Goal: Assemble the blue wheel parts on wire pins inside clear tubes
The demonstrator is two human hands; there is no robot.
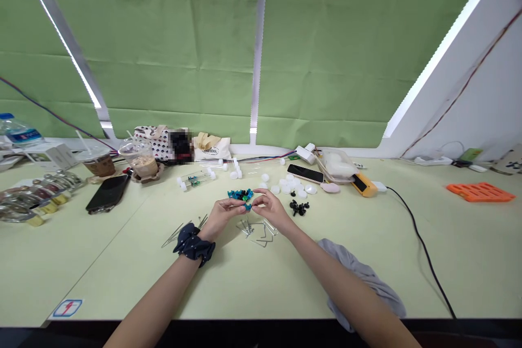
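Observation:
Between my fingertips is a small blue plastic part (247, 207), pinched from both sides. My left hand (223, 214), with a dark scrunchie (193, 244) at the wrist, grips its left side. My right hand (269, 209) closes on its right side. Just behind them lies a pile of blue and green small parts (240, 194). Bent metal rods (263, 236) lie on the table below my hands, and straight thin rods (176, 232) rest to the left. Black knob-like pieces (299, 207) sit right of my right hand. White round caps (286, 185) are spread behind.
A phone (305, 173) and a yellow device (364, 185) with a black cable (420, 236) lie to the right. Grey cloth (359, 269) is under my right forearm. Drink cups (142, 166), another phone (108, 194) and clear tubes (196, 179) stand or lie left. An orange tray (481, 192) is far right.

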